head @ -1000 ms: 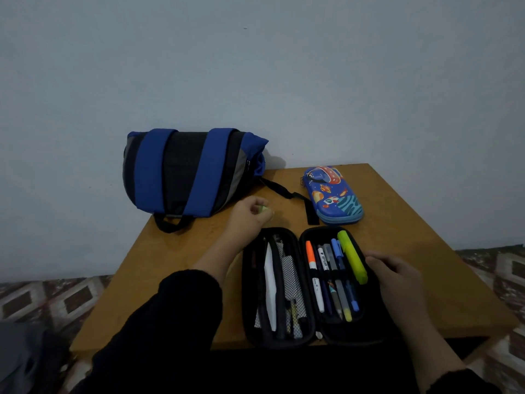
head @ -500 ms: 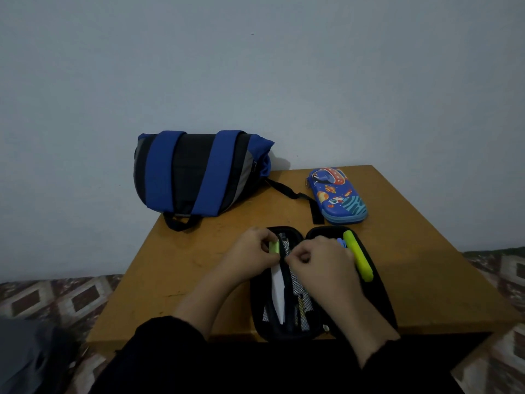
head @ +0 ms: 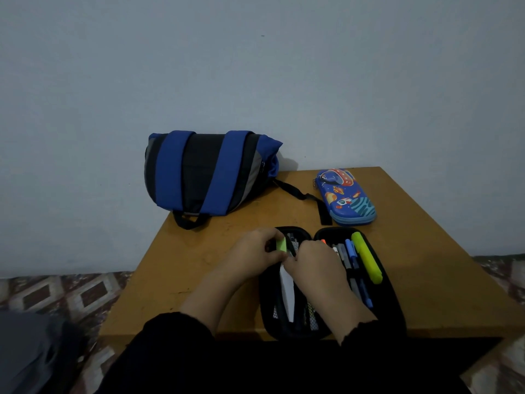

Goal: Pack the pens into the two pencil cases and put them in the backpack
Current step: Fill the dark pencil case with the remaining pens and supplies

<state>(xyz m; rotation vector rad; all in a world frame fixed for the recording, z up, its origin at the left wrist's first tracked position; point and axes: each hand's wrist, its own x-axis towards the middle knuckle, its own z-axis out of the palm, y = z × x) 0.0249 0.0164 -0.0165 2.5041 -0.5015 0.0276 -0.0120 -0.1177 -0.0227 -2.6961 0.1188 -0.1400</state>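
Pinching a small green piece (head: 281, 244), the left hand (head: 255, 253) meets the right hand (head: 314, 263), fingers curled, hold unclear, above the open black pencil case (head: 393, 305); no writing legible.

Open black pencil case (head: 395, 294) with pens (head: 352, 260); closed blue case (head: 348, 199); backpack (head: 204, 172) behind.

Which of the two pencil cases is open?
The black pencil case at the table's near edge lies open, pens showing under both hands. The blue space-print pencil case beside the backpack strap is closed.
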